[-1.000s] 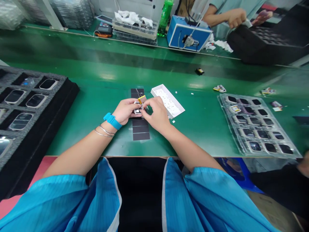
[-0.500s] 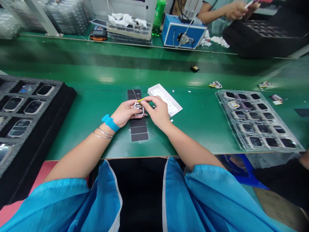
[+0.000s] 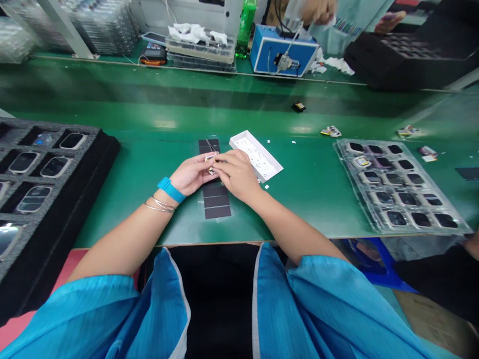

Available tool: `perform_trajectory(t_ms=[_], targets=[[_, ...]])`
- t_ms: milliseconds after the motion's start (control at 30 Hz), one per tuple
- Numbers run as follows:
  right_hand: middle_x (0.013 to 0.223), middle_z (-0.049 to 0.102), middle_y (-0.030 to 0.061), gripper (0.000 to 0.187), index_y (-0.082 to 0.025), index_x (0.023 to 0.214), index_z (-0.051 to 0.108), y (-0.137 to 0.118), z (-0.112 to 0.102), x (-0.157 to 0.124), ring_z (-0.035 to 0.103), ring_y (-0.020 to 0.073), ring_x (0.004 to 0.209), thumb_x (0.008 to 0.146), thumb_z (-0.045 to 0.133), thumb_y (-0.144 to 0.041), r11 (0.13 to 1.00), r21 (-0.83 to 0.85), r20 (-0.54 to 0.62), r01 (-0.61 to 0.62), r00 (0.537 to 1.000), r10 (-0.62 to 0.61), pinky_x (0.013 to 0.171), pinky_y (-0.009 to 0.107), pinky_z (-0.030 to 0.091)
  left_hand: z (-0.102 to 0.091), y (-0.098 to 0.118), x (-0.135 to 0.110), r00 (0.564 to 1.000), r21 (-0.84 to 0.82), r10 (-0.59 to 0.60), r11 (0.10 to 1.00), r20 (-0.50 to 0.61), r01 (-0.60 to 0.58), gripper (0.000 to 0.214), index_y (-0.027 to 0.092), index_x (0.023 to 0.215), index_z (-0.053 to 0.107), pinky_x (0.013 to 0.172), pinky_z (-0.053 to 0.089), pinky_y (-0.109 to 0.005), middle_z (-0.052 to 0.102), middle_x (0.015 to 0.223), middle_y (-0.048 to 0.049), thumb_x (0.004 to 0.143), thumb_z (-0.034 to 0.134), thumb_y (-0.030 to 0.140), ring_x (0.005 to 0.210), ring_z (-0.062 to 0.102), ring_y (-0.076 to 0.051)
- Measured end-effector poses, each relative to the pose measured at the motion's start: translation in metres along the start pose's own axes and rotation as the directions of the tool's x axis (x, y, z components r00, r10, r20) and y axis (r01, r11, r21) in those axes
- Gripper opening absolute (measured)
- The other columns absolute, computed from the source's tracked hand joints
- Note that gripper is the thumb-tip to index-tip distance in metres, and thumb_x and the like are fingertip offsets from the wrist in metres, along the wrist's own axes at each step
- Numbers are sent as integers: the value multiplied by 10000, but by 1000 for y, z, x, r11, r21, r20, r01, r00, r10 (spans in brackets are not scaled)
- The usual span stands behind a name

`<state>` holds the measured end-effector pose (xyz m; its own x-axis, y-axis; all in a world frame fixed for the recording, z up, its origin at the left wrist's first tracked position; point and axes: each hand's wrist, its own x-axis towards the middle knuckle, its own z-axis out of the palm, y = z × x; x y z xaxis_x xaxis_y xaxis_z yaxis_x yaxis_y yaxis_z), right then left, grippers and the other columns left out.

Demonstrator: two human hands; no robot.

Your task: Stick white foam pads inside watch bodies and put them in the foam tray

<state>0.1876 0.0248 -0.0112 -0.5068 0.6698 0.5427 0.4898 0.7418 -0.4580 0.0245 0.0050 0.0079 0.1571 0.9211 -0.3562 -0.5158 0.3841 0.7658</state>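
Note:
My left hand [image 3: 191, 175] is closed around a small white-and-metal smartwatch case [image 3: 210, 158] with parts showing inside it. Over the case, my right hand [image 3: 239, 172] has its fingers bent and pressed onto it, covering most of it. A bit of yellow shows between the fingertips, but what it belongs to is hidden. Beneath both hands lies a strip of black rectangular stickers [image 3: 217, 202] on a clear sheet. Tweezers [image 3: 211, 144] rest on its far end. Just right of my right hand, a white box [image 3: 262, 162] holds many tiny pieces.
A black foam tray [image 3: 56, 194] with watches stands at left. At right, a clear plastic tray [image 3: 359, 199] carries several watch faces. Loose watch parts [image 3: 331, 131] lie behind it. On the back shelf are a blue box [image 3: 282, 50] and a green bottle [image 3: 246, 27]; a co-worker's hand [image 3: 324, 11] is beyond.
My right hand has shifted left and closed over the watch case; the yellow-edged piece it held is now mostly covered. The case has tilted in my left hand. The co-worker's hands have moved apart.

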Motion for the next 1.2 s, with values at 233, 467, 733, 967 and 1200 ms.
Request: perform_trajectory(t_ms=[233, 467, 733, 967, 1200], targets=[[1191, 656, 92, 316, -208, 1101, 643, 23, 5, 10, 602, 224, 1134, 889, 596, -438, 902, 346, -81, -259, 949, 304, 924, 391, 548, -9, 9, -1, 983, 93, 163, 981, 80, -171, 359, 132, 1047, 700, 822, 602, -343, 753, 897, -78, 704, 786, 65, 805, 735, -188], [1209, 650, 161, 421, -135, 1270, 626, 22, 15, 11, 555, 315, 1168, 901, 599, -336, 968, -128, 66, -214, 972, 224, 1046, 504, 453, -16, 23, -3, 954, 140, 287, 951, -83, -274, 294, 114, 1002, 671, 720, 593, -288, 758, 852, -73, 725, 746, 46, 727, 735, -179], [1061, 661, 151, 351, -123, 1174, 693, 23, 17, 9, 581, 288, 1031, 910, 462, -126, 934, -281, 158, -220, 950, 271, 972, 446, 477, -24, 26, 4, 956, 71, 269, 962, -117, -262, 258, 123, 1013, 657, 938, 553, -361, 752, 911, -74, 772, 729, 66, 808, 740, -167], [1073, 675, 187, 370, -86, 1182, 691, 9, -23, 4, 599, 309, 1044, 899, 457, -136, 854, -492, 198, -167, 934, 297, 961, 418, 460, -26, 31, 4, 976, -164, 205, 963, -78, -216, 234, 96, 1097, 615, 1043, 488, -355, 732, 920, -131, 909, 493, 33, 952, 731, -198], [1078, 690, 150, 290, -145, 1105, 701, 6, -31, 3, 675, 290, 985, 912, 516, -255, 778, -624, 401, -74, 824, 401, 843, 367, 501, -29, 43, -70, 941, 33, 336, 941, 36, -337, 537, 177, 1377, 536, 1038, 474, -407, 716, 1110, -116, 853, 631, 101, 1000, 718, -220]])
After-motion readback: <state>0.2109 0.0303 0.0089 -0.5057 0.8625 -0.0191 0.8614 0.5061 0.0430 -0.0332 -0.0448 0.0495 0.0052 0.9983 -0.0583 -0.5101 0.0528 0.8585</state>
